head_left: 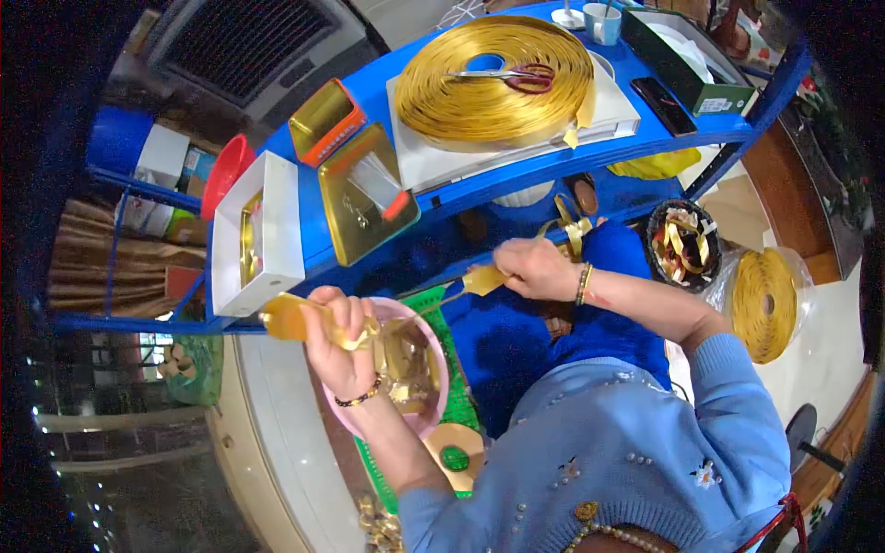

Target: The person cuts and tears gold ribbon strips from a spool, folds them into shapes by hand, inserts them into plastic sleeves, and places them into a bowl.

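My left hand [336,341] is closed round a bunch of gold ribbon [288,318], above a pink basin [442,373] that holds more gold pieces. Further right, my right hand [544,269] is closed on a gold ribbon piece [484,280] near the blue shelf's front edge. A thin strand runs from that piece toward my left hand. Loose ribbon ends [573,230] show just beyond my right hand. On the shelf, a large coil of gold ribbon [433,83] lies on a white box, with red-handled scissors [527,77] on top.
The blue shelf [346,267] also carries a white box [286,235], a gold tray [350,221], a phone [662,106], a green box [728,100] and a cup [603,26]. At the right are a dark basket of scraps [659,253] and a wrapped gold coil [765,318].
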Demonstrator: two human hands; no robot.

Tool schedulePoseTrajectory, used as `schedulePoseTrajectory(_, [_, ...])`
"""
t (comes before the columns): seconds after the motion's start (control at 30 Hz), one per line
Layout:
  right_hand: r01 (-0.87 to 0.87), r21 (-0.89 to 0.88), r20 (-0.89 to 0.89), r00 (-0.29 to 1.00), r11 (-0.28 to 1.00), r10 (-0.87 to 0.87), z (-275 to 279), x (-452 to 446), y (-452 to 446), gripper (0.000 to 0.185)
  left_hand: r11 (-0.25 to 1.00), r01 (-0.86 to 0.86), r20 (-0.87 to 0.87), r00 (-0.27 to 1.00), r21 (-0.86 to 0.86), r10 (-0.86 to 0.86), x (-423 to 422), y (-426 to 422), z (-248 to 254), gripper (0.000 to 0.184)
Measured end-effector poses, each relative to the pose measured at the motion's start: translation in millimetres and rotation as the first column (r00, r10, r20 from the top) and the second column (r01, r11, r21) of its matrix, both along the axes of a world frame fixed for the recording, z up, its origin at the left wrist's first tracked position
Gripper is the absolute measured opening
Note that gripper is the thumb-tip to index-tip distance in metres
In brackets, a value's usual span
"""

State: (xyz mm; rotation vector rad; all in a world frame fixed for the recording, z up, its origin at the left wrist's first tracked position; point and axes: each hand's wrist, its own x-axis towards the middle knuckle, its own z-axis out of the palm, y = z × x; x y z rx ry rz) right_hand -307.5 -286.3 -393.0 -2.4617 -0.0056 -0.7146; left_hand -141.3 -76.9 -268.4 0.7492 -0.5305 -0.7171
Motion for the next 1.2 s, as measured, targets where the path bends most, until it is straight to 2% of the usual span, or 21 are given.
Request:
schedulePoseTrajectory(0.1, [-0.036,0.164,0.243,0.97,0.986,-0.005,2.0,13.0,6.3,0.022,0.994,0.022,0.042,0.999,-0.11,-0.018,-4.0,10.9,15.7,0.033])
schedulePoseTrajectory(0.13, [-0.058,0.222,0.311,0.95,0.973,-0.014,2.9,14.6,6.7,0.023,0.996,-0.076,0.141,0.987,-0.037,0.081,-4.3,14.1,15.3,0.032])
schedulePoseTrajectory(0.2, [-0.08,0.273,0.269,0.963,0.959,0.004,7.6,12.9,4.5,0.023,0.954,-0.291,0.352,0.902,0.069,0.25,-3.6,20.3,11.3,0.029])
schedulePoseTrajectory(0.23, [-0.069,0.278,0.252,0.968,0.958,-0.003,12.3,10.3,3.2,0.023,0.856,-0.465,0.544,0.789,0.227,0.284,0.4,28.0,5.7,0.028])
schedulePoseTrajectory(0.33, [-0.073,0.255,0.283,0.959,0.964,-0.002,26.5,5.4,-3.7,0.022,0.663,-0.538,0.683,0.729,0.521,0.055,-3.3,23.5,-16.8,0.03])
schedulePoseTrajectory(0.4, [-0.084,0.222,0.347,0.938,0.971,0.001,36.6,5.3,-6.6,0.023,0.676,-0.456,0.697,0.707,0.579,-0.12,-14.6,10.0,-33.2,0.034])
schedulePoseTrajectory(0.5, [-0.119,0.13,0.309,0.948,0.984,0.074,40.0,-1.1,-11.3,0.022,0.656,-0.183,0.415,0.884,0.732,-0.215,-33.7,-10.8,-47.6,0.035])
schedulePoseTrajectory(0.53, [-0.124,0.08,0.309,0.946,0.989,0.094,40.0,-3.9,-12.5,0.022,0.733,-0.119,0.402,0.888,0.67,-0.223,-36.5,-18.3,-55.2,0.04])
schedulePoseTrajectory(0.63, [-0.155,-0.037,0.276,0.948,0.987,0.159,30.8,-12.5,-14.2,0.014,0.722,0.121,0.21,0.912,0.681,-0.351,-49.5,-30.2,-52.8,0.049])
schedulePoseTrajectory(0.67, [-0.153,-0.071,0.27,0.948,0.986,0.167,28.2,-15.4,-14.8,0.013,0.742,0.236,0.111,0.916,0.628,-0.385,-55.7,-35.3,-54.0,0.039])
schedulePoseTrajectory(0.73, [-0.171,-0.092,0.231,0.955,0.981,0.188,28.5,-24.1,-16.8,0.012,0.692,0.184,0.064,0.947,0.699,-0.316,-59.0,-42.3,-76.1,0.02])
schedulePoseTrajectory(0.77, [-0.175,-0.09,0.195,0.962,0.98,0.19,19.6,-24.7,-18.5,0.012,0.699,0.16,0.12,0.935,0.697,-0.334,-64.0,-44.8,-86.0,0.016])
schedulePoseTrajectory(0.83, [-0.249,-0.061,0.154,0.955,0.967,0.255,15.8,-28.5,-22.7,0.019,0.667,0.19,0.151,0.896,0.721,-0.418,-63.1,-45.8,-104.2,0.013])
schedulePoseTrajectory(0.9, [-0.319,-0.056,0.203,0.924,0.946,0.323,25.0,-31.3,-35.9,0.029,0.621,0.17,0.106,0.919,0.765,-0.381,-60.6,-46.5,-116.8,0.01])
schedulePoseTrajectory(0.93, [-0.305,-0.026,0.058,0.95,0.952,0.306,36.7,-29.1,-53.5,0.029,0.6,0.157,0.061,0.943,0.785,-0.326,-63.9,-46.7,-116.0,0.01])
schedulePoseTrajectory(0.97, [-0.238,0.0,0.098,0.967,0.971,0.237,30.7,-23.6,-77.1,0.028,0.604,0.154,0.045,0.952,0.782,-0.302,-61.6,-46.0,-125.1,0.01])
schedulePoseTrajectory(1.0, [-0.058,0.064,0.146,0.988,0.996,0.048,46.3,-22.4,-95.8,0.027,0.605,0.153,0.023,0.962,0.781,-0.273,-60.5,-44.6,-131.8,0.01])
schedulePoseTrajectory(1.03, [0.223,0.094,0.011,0.974,0.97,-0.225,46.3,-14.1,-116.7,0.024,0.582,0.126,0.026,0.969,0.804,-0.245,-61.4,-42.0,-137.3,0.008])
schedulePoseTrajectory(1.07, [0.365,-0.046,0.043,0.931,0.93,-0.363,43.1,-5.3,-146.3,0.02,0.442,0.091,0.027,0.967,0.892,-0.253,-68.3,-47.2,-114.6,0.009])
schedulePoseTrajectory(1.13, [0.488,-0.183,0.238,0.864,0.854,-0.443,33.4,19.4,-202.5,0.015,0.467,0.15,-0.058,0.977,0.871,-0.205,-63.1,-38.0,-144.4,0.013])
schedulePoseTrajectory(1.2, [0.568,-0.302,0.194,0.823,0.766,-0.534,30.3,36.1,-234.5,0.018,0.455,0.144,-0.071,0.982,0.879,-0.174,-66.1,-33.5,-152.0,0.012])
